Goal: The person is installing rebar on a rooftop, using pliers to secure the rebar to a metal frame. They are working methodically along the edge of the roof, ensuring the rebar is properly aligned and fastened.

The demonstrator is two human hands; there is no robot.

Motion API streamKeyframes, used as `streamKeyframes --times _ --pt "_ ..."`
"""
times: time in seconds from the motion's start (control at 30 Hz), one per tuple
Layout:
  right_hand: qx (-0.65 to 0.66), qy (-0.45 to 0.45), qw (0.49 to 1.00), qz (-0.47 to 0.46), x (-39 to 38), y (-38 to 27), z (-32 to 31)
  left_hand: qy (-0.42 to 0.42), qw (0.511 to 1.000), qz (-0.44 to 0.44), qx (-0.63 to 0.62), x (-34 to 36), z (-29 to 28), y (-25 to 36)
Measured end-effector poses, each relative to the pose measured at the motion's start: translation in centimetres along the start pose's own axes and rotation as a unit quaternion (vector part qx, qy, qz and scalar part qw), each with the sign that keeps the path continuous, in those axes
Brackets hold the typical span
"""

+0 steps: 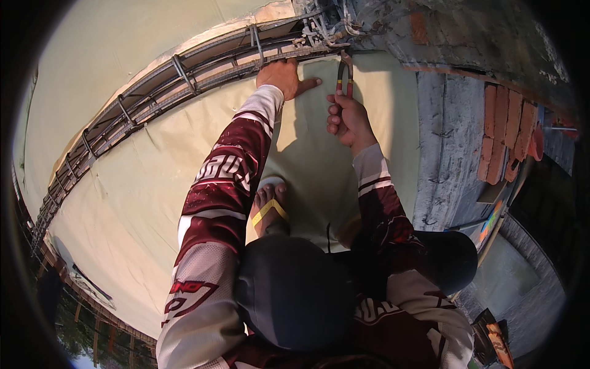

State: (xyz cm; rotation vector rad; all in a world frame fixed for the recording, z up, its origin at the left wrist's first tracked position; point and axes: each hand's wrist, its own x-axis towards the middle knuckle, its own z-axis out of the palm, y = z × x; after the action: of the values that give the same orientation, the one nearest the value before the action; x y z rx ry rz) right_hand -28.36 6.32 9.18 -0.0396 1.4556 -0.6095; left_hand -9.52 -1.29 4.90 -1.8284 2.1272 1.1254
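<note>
My right hand (350,120) is closed round the lower ends of the red-and-black handles of a pair of pincers (340,75). Their metal jaws point away from me, close to the far end of the steel rebar cage (203,83). To the left, my left hand (284,79) rests on the near edge of the cage. Its thumb sticks out sideways toward the pincers, while the other fingers lie bent over the bar, their tips partly hidden. Where the bars meet at the top, bent bar ends and wires (322,27) form a tangle.
Pale sheeting (153,184) covers the surface on both sides of the cage, wrinkled in places. My sandalled foot (269,206) stands on it. On the right are a grey concrete strip (439,147) and stacked red bricks (507,126). A rough grey wall (455,37) rises at the far right.
</note>
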Motion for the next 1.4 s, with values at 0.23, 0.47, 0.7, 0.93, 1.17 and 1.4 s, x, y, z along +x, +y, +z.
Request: streamKeyframes --times 0.23,0.47,0.7,0.93,1.17,1.4 --pt "0.011 -0.017 1.0 0.013 0.3 -0.2 -0.3 -0.004 1.0 -0.002 0.012 0.0 -0.1 0.3" --pt "-0.005 -0.035 0.999 0.033 0.4 -0.7 -1.3 0.056 0.997 0.047 0.031 -1.4 1.2 -0.1" --pt "-0.075 -0.023 0.997 -0.025 0.2 -0.4 -3.0 0.245 0.947 0.208 0.021 -6.7 3.6 1.2" --pt "-0.103 -0.027 0.992 -0.075 0.5 0.7 -4.2 0.248 0.936 0.233 -0.089 -12.1 5.3 1.9" --pt "-0.318 0.158 0.894 -0.272 -1.3 5.1 -3.6 0.179 0.937 0.273 -0.123 -13.0 5.3 2.2" --pt "-0.382 0.223 0.836 -0.324 -4.1 8.7 -7.6 0.142 0.925 0.331 -0.121 -11.6 5.7 2.2"
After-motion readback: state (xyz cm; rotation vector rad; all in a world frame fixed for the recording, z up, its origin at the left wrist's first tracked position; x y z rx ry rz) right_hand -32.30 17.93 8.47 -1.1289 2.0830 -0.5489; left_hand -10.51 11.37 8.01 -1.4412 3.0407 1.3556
